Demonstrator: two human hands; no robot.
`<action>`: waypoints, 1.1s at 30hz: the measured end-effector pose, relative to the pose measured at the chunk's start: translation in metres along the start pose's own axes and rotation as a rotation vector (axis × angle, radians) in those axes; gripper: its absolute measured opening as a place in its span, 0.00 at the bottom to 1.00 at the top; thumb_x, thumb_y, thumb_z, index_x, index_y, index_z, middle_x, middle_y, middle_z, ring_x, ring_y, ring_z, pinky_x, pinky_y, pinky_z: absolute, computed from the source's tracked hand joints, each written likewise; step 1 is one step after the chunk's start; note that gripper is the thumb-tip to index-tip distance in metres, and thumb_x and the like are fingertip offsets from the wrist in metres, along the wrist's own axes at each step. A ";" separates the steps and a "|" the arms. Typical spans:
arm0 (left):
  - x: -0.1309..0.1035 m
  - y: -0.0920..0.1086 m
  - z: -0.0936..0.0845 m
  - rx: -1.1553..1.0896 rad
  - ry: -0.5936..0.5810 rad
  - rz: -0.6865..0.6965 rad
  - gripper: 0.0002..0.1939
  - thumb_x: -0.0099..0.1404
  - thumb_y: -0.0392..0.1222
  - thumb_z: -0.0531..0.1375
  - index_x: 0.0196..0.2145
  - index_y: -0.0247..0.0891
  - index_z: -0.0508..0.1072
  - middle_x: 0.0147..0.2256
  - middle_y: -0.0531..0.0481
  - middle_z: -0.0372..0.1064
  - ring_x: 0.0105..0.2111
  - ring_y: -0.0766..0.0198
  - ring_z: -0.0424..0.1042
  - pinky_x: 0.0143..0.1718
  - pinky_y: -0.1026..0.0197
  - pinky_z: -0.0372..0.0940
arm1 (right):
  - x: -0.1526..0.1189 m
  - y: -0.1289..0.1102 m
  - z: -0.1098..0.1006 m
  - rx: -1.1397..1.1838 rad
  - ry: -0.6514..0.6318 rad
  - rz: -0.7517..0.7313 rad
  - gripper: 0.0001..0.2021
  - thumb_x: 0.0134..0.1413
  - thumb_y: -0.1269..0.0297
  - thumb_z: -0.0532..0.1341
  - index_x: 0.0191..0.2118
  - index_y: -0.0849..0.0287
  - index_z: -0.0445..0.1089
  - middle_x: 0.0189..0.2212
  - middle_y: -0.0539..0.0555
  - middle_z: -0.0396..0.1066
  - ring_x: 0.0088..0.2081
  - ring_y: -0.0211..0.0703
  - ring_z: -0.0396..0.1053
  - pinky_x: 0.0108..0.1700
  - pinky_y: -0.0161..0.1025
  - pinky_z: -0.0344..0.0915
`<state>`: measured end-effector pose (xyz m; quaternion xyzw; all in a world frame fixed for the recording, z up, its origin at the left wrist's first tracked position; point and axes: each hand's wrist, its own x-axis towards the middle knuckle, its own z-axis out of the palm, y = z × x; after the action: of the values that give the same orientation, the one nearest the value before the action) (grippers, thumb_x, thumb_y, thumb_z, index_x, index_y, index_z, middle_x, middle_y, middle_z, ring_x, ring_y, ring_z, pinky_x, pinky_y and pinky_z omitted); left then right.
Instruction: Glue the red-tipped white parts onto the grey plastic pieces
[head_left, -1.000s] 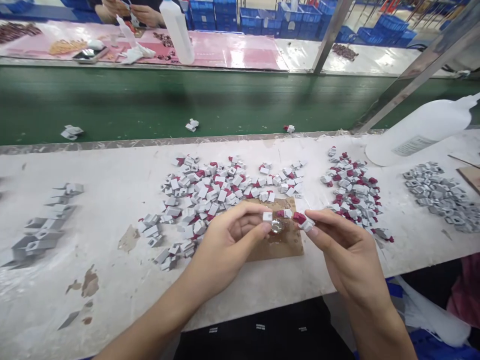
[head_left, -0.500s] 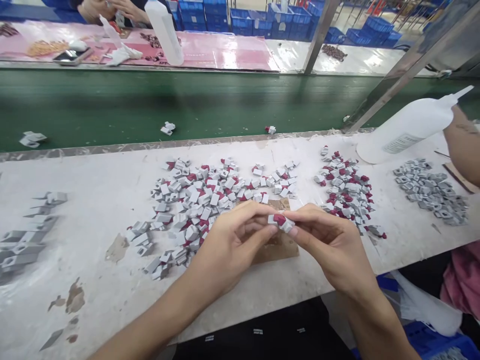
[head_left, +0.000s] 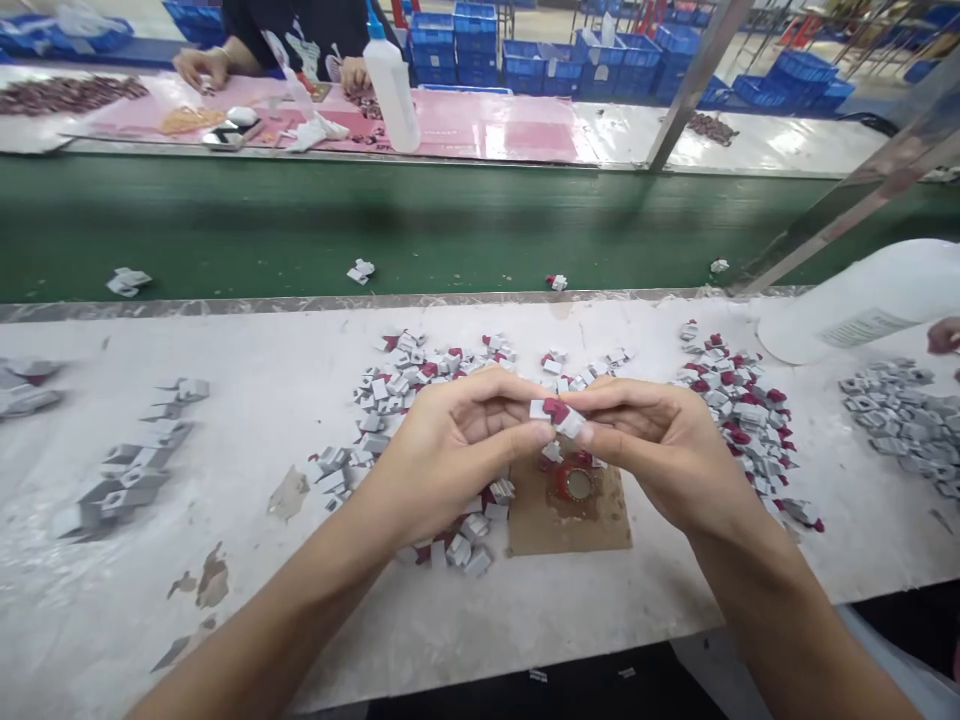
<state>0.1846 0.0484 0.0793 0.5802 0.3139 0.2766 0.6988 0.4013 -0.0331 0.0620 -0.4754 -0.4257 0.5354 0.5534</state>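
Note:
Between both sets of fingertips is a small grey and dark red piece (head_left: pixel 556 413), raised over a brown cardboard square (head_left: pixel 570 535). My left hand (head_left: pixel 469 440) pinches its left side, and my right hand (head_left: pixel 649 440) pinches its right side. A round red cap (head_left: pixel 577 483) with a pale centre lies on the cardboard beneath my hands. Around and partly behind my left hand spreads a pile of grey and red pieces (head_left: pixel 397 380). Another such pile (head_left: pixel 750 410) lies right of my right hand.
Plain grey pieces stand in a row (head_left: pixel 135 475) at left and in a heap (head_left: pixel 900 420) at right. A large white bottle (head_left: pixel 862 300) leans at the right. Beyond the green belt (head_left: pixel 450 220), a person's hands (head_left: pixel 206 68) are at the pink-covered table.
The view has shifted, so most things sit lower and further right. The cardboard and the red cap show more now. Both hands still hold the piece, slightly higher in view.

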 end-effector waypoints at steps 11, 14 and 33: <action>0.005 -0.001 -0.016 -0.112 -0.003 -0.076 0.10 0.61 0.35 0.83 0.37 0.40 0.88 0.38 0.47 0.88 0.39 0.57 0.88 0.45 0.57 0.85 | 0.008 -0.005 0.006 -0.067 -0.012 0.022 0.08 0.63 0.58 0.84 0.47 0.47 0.94 0.41 0.56 0.89 0.38 0.46 0.86 0.37 0.39 0.85; 0.006 0.005 -0.018 -0.116 -0.019 -0.082 0.11 0.60 0.37 0.84 0.37 0.40 0.88 0.38 0.46 0.88 0.39 0.57 0.88 0.44 0.56 0.84 | 0.009 -0.007 0.006 -0.052 -0.014 0.027 0.08 0.61 0.57 0.85 0.45 0.46 0.93 0.40 0.55 0.89 0.37 0.45 0.85 0.37 0.38 0.85; -0.006 0.015 -0.013 -0.223 -0.052 0.050 0.14 0.61 0.38 0.83 0.42 0.39 0.86 0.40 0.48 0.85 0.42 0.59 0.84 0.49 0.57 0.78 | -0.007 -0.030 0.036 -0.095 0.177 -0.112 0.10 0.59 0.49 0.85 0.43 0.44 0.93 0.42 0.56 0.90 0.45 0.52 0.87 0.46 0.45 0.86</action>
<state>0.1702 0.0548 0.0933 0.5134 0.2485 0.3120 0.7599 0.3708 -0.0367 0.0986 -0.5219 -0.4258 0.4389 0.5947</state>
